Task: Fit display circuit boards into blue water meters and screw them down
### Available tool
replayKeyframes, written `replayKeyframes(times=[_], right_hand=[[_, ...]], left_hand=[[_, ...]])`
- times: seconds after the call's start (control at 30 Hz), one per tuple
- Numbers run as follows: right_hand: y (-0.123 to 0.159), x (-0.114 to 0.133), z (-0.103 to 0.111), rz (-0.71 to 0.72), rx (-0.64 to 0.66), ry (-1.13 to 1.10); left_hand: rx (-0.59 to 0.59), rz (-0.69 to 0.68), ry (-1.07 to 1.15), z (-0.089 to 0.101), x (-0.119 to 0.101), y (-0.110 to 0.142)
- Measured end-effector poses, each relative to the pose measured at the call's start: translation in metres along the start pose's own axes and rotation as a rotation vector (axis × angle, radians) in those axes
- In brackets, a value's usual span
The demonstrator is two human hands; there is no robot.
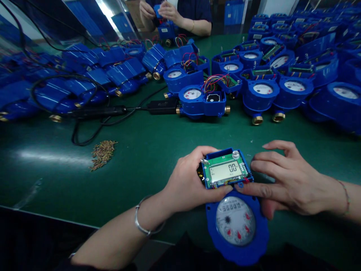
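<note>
A blue water meter [236,222] with a round white dial and red pointers lies in front of me, near the table's front edge. On its far side sits a blue housing with a green circuit board and a lit display [225,171] that reads 0.0. My left hand [188,180] is wrapped around the left of this housing, thumb along its near edge. My right hand [290,180] is at the right side, fingers spread, its index fingertip touching the meter by the red wires. What lies under the housing is hidden.
A pile of small brass screws [103,154] lies on the green table [135,188] at left. A black cable [93,130] and black box [163,107] lie behind it. Many blue meters [262,92] crowd the back. Across the table, a co-worker's hands [169,11] hold a blue part.
</note>
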State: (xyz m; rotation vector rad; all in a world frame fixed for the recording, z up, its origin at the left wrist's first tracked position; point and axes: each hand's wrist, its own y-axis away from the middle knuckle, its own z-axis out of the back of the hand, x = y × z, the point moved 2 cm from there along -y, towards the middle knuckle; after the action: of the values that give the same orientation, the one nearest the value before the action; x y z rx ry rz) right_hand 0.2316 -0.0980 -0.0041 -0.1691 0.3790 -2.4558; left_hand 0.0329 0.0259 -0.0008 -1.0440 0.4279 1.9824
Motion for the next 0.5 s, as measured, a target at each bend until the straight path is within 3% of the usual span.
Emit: replayKeyframes(times=[0.23,0.5], right_hand=[[-0.006,-0.008,0.004,0.148,0.103,0.038],[-0.016,-0.006,0.013,0.198,0.223,0.212]], left_hand=[[0.001,0.005,0.057,0.001,0.003,0.0],[0.017,-0.007,0.07,0.001,0.006,0.0]])
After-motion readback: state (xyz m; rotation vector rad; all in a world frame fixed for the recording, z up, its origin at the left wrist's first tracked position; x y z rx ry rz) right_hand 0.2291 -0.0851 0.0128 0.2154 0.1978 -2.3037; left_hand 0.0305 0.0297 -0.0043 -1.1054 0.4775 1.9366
